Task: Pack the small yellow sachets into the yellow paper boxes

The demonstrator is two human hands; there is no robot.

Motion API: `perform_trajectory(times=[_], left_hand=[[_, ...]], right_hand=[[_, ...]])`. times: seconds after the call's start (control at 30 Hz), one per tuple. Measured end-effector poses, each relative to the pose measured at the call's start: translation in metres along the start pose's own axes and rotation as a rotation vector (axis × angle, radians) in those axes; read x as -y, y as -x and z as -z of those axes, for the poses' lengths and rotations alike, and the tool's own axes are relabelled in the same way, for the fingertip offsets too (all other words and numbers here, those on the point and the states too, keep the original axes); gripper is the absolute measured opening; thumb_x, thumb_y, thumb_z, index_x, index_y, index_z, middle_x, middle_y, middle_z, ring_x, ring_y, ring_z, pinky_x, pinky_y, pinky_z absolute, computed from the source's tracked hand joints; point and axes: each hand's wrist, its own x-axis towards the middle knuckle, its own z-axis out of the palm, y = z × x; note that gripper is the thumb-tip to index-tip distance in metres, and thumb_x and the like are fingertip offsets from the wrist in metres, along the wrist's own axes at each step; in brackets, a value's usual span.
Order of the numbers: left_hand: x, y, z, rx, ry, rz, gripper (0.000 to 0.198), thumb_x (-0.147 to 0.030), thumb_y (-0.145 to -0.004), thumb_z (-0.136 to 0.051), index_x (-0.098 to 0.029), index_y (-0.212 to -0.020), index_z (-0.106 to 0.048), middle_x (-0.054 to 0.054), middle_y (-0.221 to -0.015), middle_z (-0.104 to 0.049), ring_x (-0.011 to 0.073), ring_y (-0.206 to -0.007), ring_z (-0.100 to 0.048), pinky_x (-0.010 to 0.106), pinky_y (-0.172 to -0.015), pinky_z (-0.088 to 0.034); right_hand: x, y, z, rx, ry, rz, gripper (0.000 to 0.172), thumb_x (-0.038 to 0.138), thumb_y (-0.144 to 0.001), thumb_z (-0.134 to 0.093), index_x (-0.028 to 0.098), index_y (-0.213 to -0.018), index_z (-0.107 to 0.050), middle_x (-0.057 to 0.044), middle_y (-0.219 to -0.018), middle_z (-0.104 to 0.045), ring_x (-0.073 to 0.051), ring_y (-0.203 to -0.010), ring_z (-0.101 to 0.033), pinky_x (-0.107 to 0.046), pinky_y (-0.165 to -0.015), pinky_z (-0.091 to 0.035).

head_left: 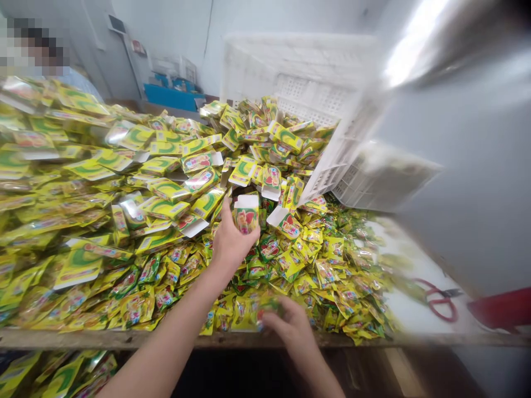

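**Head view: a light card box in my left hand, slick sachets under my right**

The heap of flattened cartons (83, 182) spreads to the left of and beyond my left hand. A tipped white crate (332, 110) lies beyond it to the right. Sachets (323, 265) cover the table (124, 338) between my two hands and off to the right of both.

My left hand (232, 240) grasps one opened carton (246, 214) by its side walls, with the top flap standing open. I judge it very light. It is thin card that dents if squeezed, so the folded edges are the place to hold.

My right hand (290, 326), nearer my body, curls onto a few sachets, and blur hides how many. They look soft, glossy and slippery, best pinched at a sealed edge.

Red-handled scissors (440, 301) lie well to the right of my right hand.
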Motion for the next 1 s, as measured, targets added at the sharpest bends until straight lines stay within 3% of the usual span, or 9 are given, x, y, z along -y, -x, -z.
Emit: perform_trajectory(times=[0.1,0.2,0.3,0.37,0.57,0.7,0.77,0.87,1.0], left_hand=[[0.017,0.043,0.027,0.180,-0.016,-0.187,0.074,-0.032,-0.073,-0.070,-0.021,-0.141,-0.042,0.011,-0.120,-0.064,0.0317,-0.110,-0.061,0.040,-0.093,-0.048],[0.032,0.092,0.040,0.445,0.011,-0.272,0.065,-0.021,-0.074,-0.062,-0.024,-0.137,-0.045,0.007,-0.127,-0.061,0.0270,-0.113,-0.060,0.035,-0.096,-0.048],[0.044,0.129,0.041,0.475,0.000,-0.221,0.070,-0.017,-0.073,-0.059,-0.024,-0.140,-0.039,0.008,-0.132,-0.057,0.0264,-0.118,-0.058,0.037,-0.100,-0.047],[0.051,0.142,0.037,0.428,-0.025,-0.174,0.071,-0.016,-0.072,-0.058,-0.022,-0.140,-0.039,0.009,-0.133,-0.056,0.0278,-0.122,-0.055,0.040,-0.103,-0.045],[0.068,0.158,0.029,0.338,-0.095,-0.142,0.073,-0.018,-0.074,-0.059,-0.024,-0.144,-0.037,0.009,-0.138,-0.054,0.0329,-0.129,-0.049,0.048,-0.107,-0.042],[0.068,0.166,0.031,0.412,0.041,-0.196,0.071,-0.010,-0.075,-0.055,-0.025,-0.143,-0.038,0.008,-0.136,-0.055,0.0276,-0.124,-0.054,0.043,-0.105,-0.043],[0.066,0.172,0.034,0.496,0.163,-0.192,0.065,-0.010,-0.077,-0.055,-0.026,-0.138,-0.042,0.007,-0.131,-0.058,0.0265,-0.120,-0.056,0.040,-0.102,-0.045],[0.063,0.184,0.041,0.648,0.371,0.003,0.051,-0.012,-0.075,-0.063,-0.024,-0.125,-0.056,0.006,-0.118,-0.067,0.0276,-0.111,-0.061,0.037,-0.093,-0.049],[0.060,0.200,0.050,0.712,0.760,0.420,0.056,-0.024,-0.068,-0.077,-0.021,-0.122,-0.060,0.005,-0.112,-0.071,0.0285,-0.106,-0.064,0.034,-0.089,-0.051]], right_hand=[[0.037,0.002,-0.002,-0.168,0.002,0.116,0.025,0.036,-0.085,-0.069,0.016,-0.100,-0.068,-0.007,-0.093,-0.071,-0.021,-0.082,-0.065,-0.030,-0.070,-0.055],[0.065,-0.001,-0.010,-0.308,0.181,0.377,0.017,0.031,-0.090,-0.062,0.020,-0.104,-0.065,-0.005,-0.094,-0.069,-0.020,-0.084,-0.064,-0.032,-0.078,-0.053],[0.066,-0.005,-0.021,-0.317,0.486,0.655,0.016,0.023,-0.091,-0.061,0.022,-0.107,-0.064,-0.006,-0.096,-0.066,-0.020,-0.089,-0.062,-0.033,-0.083,-0.050],[0.055,-0.005,-0.026,-0.264,0.603,0.732,0.018,0.020,-0.091,-0.059,0.021,-0.109,-0.062,-0.006,-0.097,-0.065,-0.021,-0.091,-0.060,-0.033,-0.084,-0.049],[0.046,0.005,-0.024,-0.121,0.686,0.522,0.015,0.019,-0.094,-0.053,0.020,-0.106,-0.063,-0.005,-0.094,-0.060,-0.019,-0.088,-0.058,-0.030,-0.080,-0.047],[0.071,0.010,-0.017,0.087,0.760,0.452,0.016,0.016,-0.094,-0.055,0.020,-0.105,-0.065,-0.003,-0.093,-0.058,-0.017,-0.090,-0.056,-0.028,-0.081,-0.045],[0.082,0.011,-0.013,0.286,0.775,0.418,0.011,0.017,-0.093,-0.058,0.021,-0.097,-0.068,-0.002,-0.091,-0.059,-0.016,-0.089,-0.057,-0.026,-0.080,-0.044],[0.084,0.012,-0.010,0.501,0.781,0.340,0.005,0.017,-0.087,-0.068,0.022,-0.088,-0.068,0.001,-0.086,-0.063,-0.015,-0.085,-0.059,-0.023,-0.076,-0.044],[0.060,0.016,-0.015,0.342,0.802,0.325,0.021,0.020,-0.080,-0.076,0.021,-0.097,-0.065,0.001,-0.086,-0.064,-0.015,-0.081,-0.059,-0.023,-0.072,-0.042]])
